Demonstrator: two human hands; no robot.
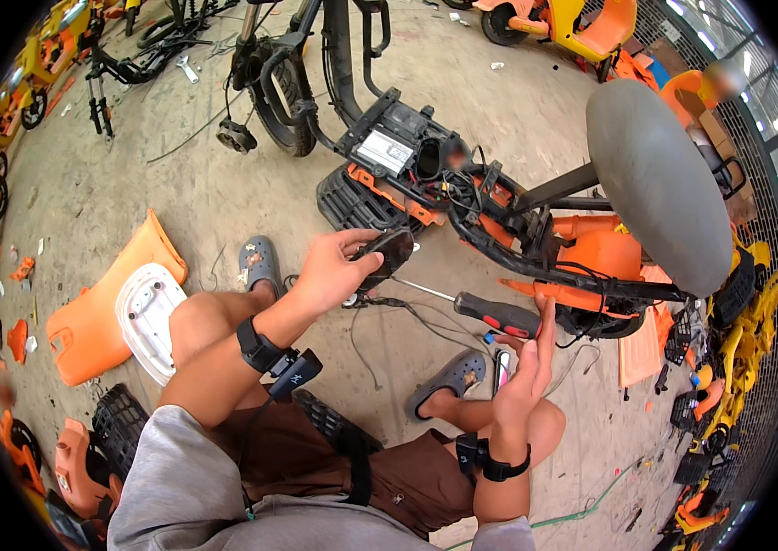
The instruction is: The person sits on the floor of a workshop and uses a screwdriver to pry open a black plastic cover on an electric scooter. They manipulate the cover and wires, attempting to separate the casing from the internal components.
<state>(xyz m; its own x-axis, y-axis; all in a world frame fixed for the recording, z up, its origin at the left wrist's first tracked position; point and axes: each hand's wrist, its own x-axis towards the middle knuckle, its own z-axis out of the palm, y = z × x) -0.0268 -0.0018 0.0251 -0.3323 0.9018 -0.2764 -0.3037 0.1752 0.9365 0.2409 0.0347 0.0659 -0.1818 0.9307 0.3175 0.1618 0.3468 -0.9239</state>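
My left hand (332, 274) grips a dark, glossy, flat part (391, 254), with fingers over its top and the thumb on its near face. A screwdriver (499, 315) with a black and red handle lies almost level, its metal shaft reaching toward the underside of that part. Whether its tip sits in a screw is hidden. At the handle's end is my right hand (529, 367), fingers stretched upward along it and thumb just below. Beyond both hands stands a stripped scooter frame (508, 243) with exposed wiring and a grey seat (655, 184).
Loose cables (407, 312) trail over the floor between my feet. An orange panel (100, 321) and a white plastic part (148, 317) lie to the left. A wrench (188, 69) lies farther off. Yellow scooter parts (745, 331) pile up along the right, and a green cord (586, 510) runs nearby.
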